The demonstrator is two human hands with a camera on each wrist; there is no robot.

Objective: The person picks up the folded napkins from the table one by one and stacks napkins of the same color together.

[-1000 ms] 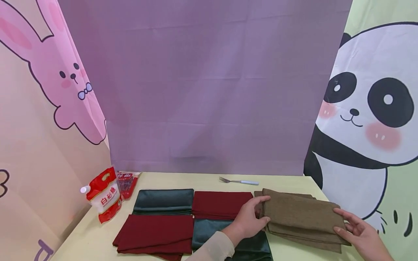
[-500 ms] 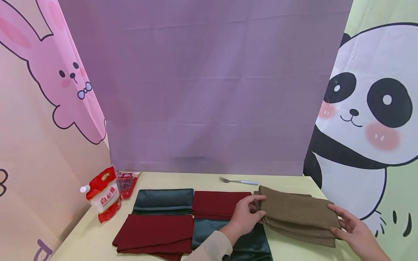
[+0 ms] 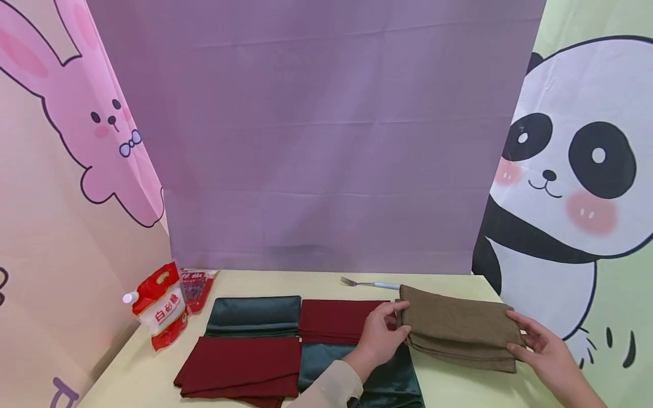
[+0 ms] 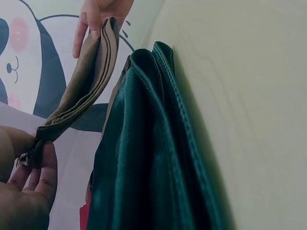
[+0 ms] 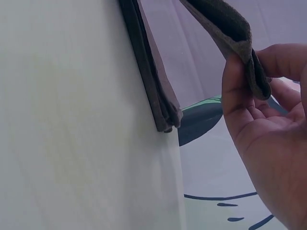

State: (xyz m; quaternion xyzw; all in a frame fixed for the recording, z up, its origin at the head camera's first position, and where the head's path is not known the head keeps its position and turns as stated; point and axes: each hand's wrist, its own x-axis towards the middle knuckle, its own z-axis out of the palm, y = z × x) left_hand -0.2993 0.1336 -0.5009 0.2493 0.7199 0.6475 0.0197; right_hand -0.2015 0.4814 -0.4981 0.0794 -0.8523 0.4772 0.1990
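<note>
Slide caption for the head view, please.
Both hands lift a folded brown cloth by its ends above another brown cloth.

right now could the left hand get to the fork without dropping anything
Probably not. The left hand pinches one end of the brown cloth, and the right hand holds the other end. The fork lies beyond on the table, its handle end at the cloth's far corner.

Purple backdrop [image 3: 316, 141] between rabbit [image 3: 76, 113] and panda [image 3: 571, 170] curtains behind pale yellow table [image 3: 285, 281].

staged recording booth w/ cartoon backdrops [image 3: 576, 158] round a table [image 3: 138, 377].
</note>
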